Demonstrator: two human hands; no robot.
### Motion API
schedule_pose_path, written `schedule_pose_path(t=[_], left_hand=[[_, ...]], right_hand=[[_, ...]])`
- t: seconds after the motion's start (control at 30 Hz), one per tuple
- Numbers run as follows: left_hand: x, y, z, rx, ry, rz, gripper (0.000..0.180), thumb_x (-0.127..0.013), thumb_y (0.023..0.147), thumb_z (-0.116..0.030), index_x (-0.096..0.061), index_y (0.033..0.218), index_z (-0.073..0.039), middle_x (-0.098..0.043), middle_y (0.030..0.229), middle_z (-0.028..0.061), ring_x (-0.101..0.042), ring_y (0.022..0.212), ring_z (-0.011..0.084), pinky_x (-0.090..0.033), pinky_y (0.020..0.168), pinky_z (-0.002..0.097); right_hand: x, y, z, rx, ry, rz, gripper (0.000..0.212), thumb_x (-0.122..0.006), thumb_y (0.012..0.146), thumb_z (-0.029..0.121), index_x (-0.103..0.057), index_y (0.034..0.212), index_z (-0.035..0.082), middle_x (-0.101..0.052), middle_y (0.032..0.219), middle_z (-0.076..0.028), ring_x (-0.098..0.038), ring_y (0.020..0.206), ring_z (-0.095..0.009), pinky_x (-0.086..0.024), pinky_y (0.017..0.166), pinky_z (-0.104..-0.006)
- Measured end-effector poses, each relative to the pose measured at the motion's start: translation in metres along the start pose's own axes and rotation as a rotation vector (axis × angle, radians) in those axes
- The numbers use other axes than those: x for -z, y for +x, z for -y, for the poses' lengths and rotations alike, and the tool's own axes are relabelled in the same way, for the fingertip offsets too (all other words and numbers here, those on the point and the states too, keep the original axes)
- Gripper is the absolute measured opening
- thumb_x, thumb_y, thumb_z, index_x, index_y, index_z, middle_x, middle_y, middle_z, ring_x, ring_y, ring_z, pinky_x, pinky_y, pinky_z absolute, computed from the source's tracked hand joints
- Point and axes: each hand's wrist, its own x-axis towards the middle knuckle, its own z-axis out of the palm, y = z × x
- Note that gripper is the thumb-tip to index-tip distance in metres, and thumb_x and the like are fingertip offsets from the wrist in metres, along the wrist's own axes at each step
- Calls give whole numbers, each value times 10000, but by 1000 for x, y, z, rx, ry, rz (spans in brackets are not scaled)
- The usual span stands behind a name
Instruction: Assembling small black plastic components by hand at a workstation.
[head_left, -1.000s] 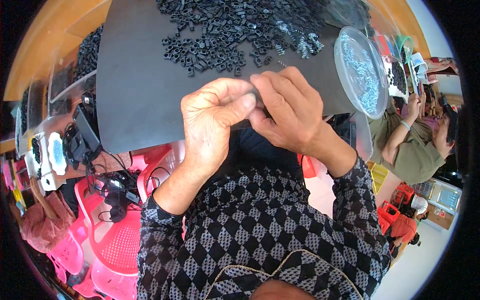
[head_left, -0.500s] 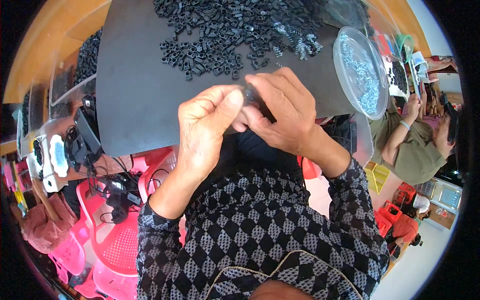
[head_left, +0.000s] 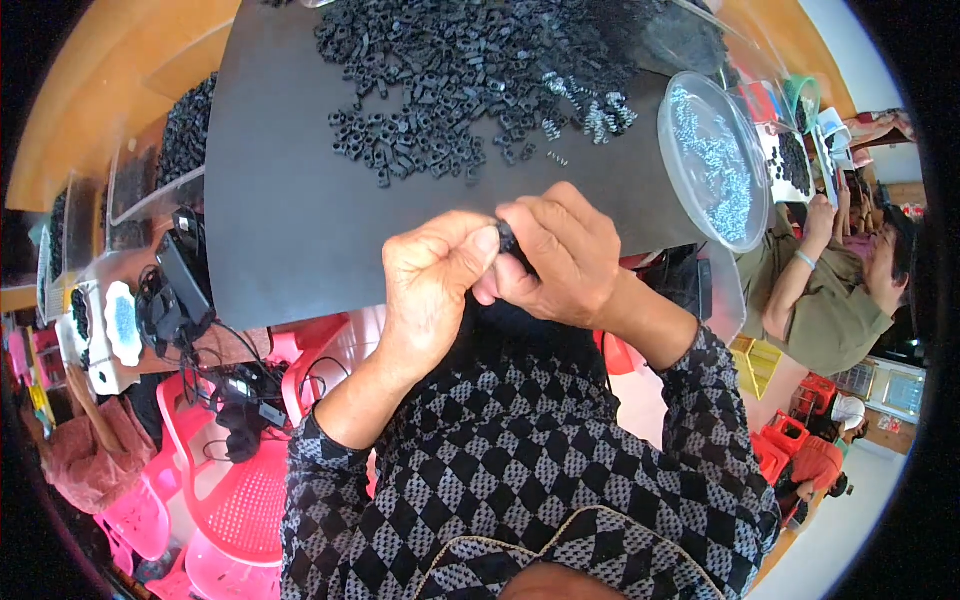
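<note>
In front of my body, close to the near edge of the dark table (head_left: 290, 215), my two hands meet. A small black plastic part (head_left: 507, 238) is pinched between them, mostly covered by fingers. My left hand (head_left: 430, 285) grips it with thumb and forefinger. From the other side, the curled fingers of my right hand (head_left: 568, 258) press on it. Beyond the hands spreads a heap of similar black plastic parts (head_left: 430, 110). Small metal springs (head_left: 606, 118) lie in a cluster at its right side.
A round clear plastic tray (head_left: 667, 150) holding many springs sits at the table's right. Clear bins with black parts (head_left: 185, 130) stand at left. Below them are cables and a pink chair (head_left: 245, 500). A co-worker in an olive top (head_left: 835, 300) sits at right.
Both hands have moved slightly down in the picture, and the table with its heap has shifted down too. The black part remains between the fingers, now more covered.
</note>
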Motion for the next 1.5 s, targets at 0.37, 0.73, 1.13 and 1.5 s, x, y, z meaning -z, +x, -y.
schedule_pose_path(t=[0.37, 0.73, 1.13, 1.5], left_hand=[[9, 0, -8, -51, 286, -129, 209, -617, 886, -71, -634, 1078, 8, -638, 794, 37, -552, 639, 60, -466, 587, 190], [19, 15, -5, -358, 714, -123, 225, -670, 782, 11, -653, 1006, 0, -615, 748, 59, -567, 648, 116, -464, 606, 234], [47, 44, -53, -463, 1046, -204, 165, -649, 759, -9, -662, 924, -12, -652, 791, 118, -647, 704, 232, -497, 642, 297], [117, 146, -100, -472, 1357, -340, 217, -598, 760, -113, -683, 954, -66, -677, 917, 152, -647, 889, 308, -490, 794, 379]], right_hand=[[134, 57, -104, -214, -655, -184, 210, -655, 800, 70, -660, 1005, 25, -633, 816, -65, -564, 658, -139, -456, 638, -255], [134, 77, -129, -301, -817, -114, 343, -648, 703, 127, -587, 1031, 47, -596, 975, -260, -572, 944, -362, -449, 792, -411], [21, -9, -52, -269, -205, 161, 156, -707, 675, 64, -618, 800, 36, -524, 750, -91, -505, 719, -283, -430, 615, -384], [30, -1, -35, -453, -94, 59, 144, -662, 706, -28, -564, 799, 23, -569, 735, -99, -531, 664, -273, -432, 596, -366]])
